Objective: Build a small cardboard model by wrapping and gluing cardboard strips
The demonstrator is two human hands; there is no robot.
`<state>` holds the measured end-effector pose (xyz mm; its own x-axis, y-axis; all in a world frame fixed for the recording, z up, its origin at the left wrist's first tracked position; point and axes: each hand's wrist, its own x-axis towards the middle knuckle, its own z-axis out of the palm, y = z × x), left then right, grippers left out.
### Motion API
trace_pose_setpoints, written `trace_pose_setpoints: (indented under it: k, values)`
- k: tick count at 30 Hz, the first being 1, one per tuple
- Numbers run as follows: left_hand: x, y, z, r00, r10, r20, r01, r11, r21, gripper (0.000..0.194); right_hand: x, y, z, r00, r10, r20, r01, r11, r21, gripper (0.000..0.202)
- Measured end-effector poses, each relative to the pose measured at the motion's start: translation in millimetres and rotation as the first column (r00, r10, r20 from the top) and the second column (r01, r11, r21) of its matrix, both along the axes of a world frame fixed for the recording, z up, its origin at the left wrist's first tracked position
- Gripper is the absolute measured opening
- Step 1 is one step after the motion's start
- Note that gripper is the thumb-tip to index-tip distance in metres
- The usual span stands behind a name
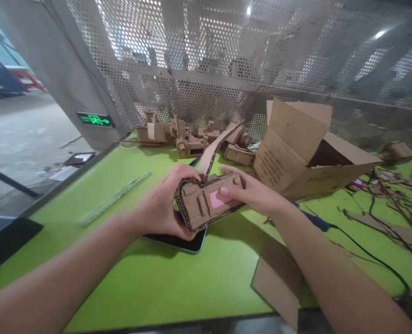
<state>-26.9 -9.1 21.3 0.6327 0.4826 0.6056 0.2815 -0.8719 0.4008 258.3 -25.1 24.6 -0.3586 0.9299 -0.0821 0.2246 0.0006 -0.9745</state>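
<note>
A small cardboard model (192, 204) with a pink patch on its face is held above the green table (129, 283). My left hand (166, 199) wraps round its left end, thumb on top and fingers below. My right hand (249, 190) grips the right end, with the thumb pressed on the face beside the pink patch. From the model's top edge a long cardboard strip (214, 150) sticks up and bends to the right. Beneath the model lies a dark tablet (181, 243), partly hidden by the model and my left hand.
Behind stand several cardboard models (192, 139). An open cardboard box (285, 157) is at the back right. A clear ruler (117, 197) lies left, a flat cardboard piece (278, 283) near the front edge. A blue corded tool (315, 220) and cardboard scraps (386, 225) are on the right.
</note>
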Motion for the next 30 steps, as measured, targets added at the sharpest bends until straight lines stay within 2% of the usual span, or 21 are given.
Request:
trace_pose_setpoints:
  k: [5, 9, 13, 18, 23, 30]
  values:
    - [1.0, -2.2, -0.3, 1.0, 0.023, 0.014, -0.022, 0.999, -0.027, 0.088, -7.4, -3.4, 3.7, 0.999, 0.023, -0.049, -0.023, 1.0, 0.014, 0.065]
    - [1.7, -2.8, -0.1, 1.0, -0.003, 0.025, 0.004, 0.999, -0.039, 0.089, -11.4, -4.8, 5.4, 0.995, 0.034, -0.091, -0.033, 0.999, 0.016, 0.062]
    - [3.8, -4.0, -0.6, 0.999, -0.004, 0.046, 0.007, 0.998, -0.061, 0.089, -9.4, -4.5, 6.2, 0.996, 0.062, -0.061, -0.062, 0.998, -0.003, 0.058]
    - [5.6, -4.5, -1.4, 0.998, 0.008, 0.066, -0.006, 0.999, -0.038, 0.088, -5.2, -4.4, 14.3, 0.999, 0.039, -0.003, -0.039, 0.999, 0.009, 0.064]
    - [4.3, -4.9, 0.7, 0.999, -0.021, 0.043, 0.019, 0.999, 0.05, 0.092, -4.8, -7.1, 22.7, 0.999, 0.002, -0.039, -0.003, 0.999, -0.032, 0.068]
    - [4.4, -6.5, 5.2, 0.999, -0.022, 0.025, 0.021, 0.999, 0.025, 0.089, -4.5, -9.8, 27.6, 1.0, -0.016, -0.027, 0.015, 0.999, -0.041, 0.073]
